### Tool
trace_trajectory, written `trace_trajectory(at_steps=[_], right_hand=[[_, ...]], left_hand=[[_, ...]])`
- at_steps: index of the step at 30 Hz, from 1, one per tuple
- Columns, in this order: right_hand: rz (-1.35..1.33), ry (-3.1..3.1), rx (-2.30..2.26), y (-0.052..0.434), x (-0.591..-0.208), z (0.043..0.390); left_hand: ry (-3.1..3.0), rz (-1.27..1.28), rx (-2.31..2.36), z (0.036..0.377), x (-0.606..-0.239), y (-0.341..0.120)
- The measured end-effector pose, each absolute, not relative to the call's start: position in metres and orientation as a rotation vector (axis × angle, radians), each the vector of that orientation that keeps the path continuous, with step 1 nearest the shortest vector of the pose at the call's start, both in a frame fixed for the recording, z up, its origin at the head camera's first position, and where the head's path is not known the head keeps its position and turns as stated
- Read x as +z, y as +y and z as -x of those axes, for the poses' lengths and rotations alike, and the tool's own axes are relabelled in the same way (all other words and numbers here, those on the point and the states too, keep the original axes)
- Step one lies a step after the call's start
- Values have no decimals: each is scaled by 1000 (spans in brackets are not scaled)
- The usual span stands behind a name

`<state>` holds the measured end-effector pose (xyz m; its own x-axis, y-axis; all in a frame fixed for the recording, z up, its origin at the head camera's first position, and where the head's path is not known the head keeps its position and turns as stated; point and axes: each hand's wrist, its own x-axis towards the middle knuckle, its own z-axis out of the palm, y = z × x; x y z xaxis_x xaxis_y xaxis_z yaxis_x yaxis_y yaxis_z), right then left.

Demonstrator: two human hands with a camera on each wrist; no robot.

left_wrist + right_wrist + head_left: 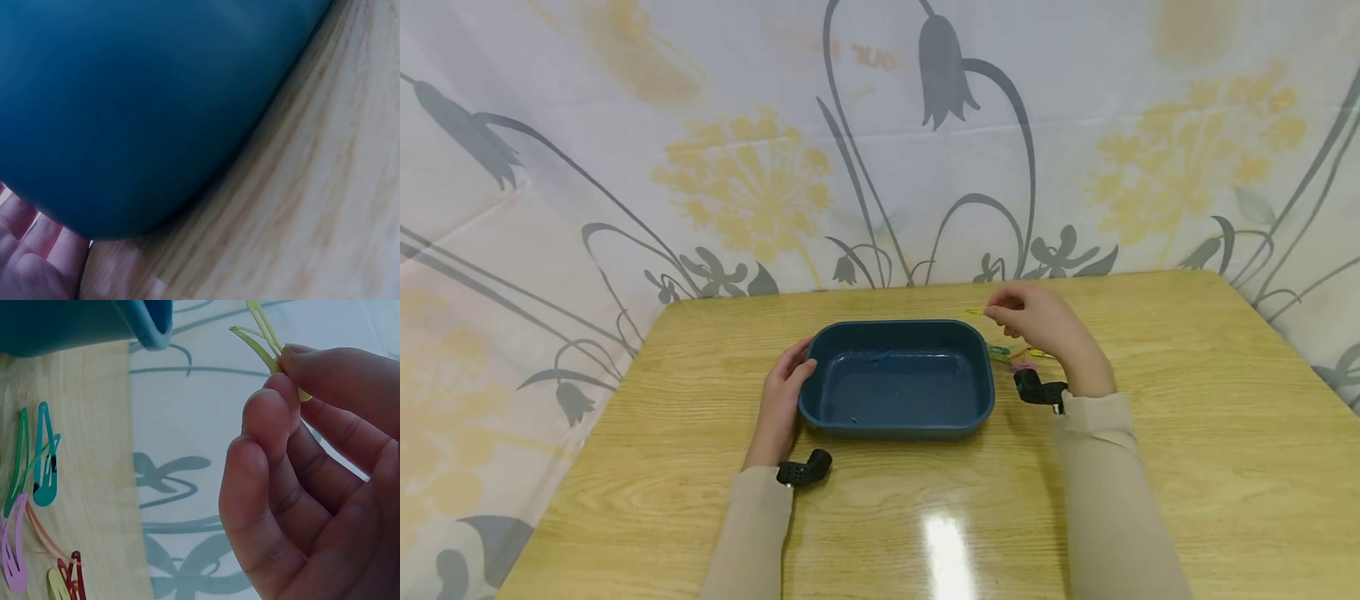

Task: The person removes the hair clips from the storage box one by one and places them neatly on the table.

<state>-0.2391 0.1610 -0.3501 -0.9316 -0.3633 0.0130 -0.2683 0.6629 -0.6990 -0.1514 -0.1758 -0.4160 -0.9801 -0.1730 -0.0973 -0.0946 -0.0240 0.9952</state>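
A dark blue rectangular basin (895, 430) stands on the wooden table. My left hand (784, 396) holds its left side, the thumb over the rim and the other fingers along the outer wall. Between thumb and fingertips my right hand (1037, 321) pinches a yellow snap hair clip (265, 337), raised beyond the basin's right back corner. The clip's two arms stand apart. Below that hand lie several loose hair clips: a teal one (45, 456), a green one (20, 456), a pink one (15, 556) and a dark red one (75, 578) among them.
Inside the basin a small blue item (877, 356) lies near the back wall, too small to make out. A flower-printed cloth (895, 192) hangs behind the table (647, 475). Dark camera mounts (805, 469) sit on both wrists.
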Motion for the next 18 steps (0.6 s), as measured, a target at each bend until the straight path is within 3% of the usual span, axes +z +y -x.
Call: trace_trajectory(at_steps=[18], right_hand=[[410,2734,-1231,183,-368,246]], left_hand=[[-2166,-285,-2171,152,-418,-176]])
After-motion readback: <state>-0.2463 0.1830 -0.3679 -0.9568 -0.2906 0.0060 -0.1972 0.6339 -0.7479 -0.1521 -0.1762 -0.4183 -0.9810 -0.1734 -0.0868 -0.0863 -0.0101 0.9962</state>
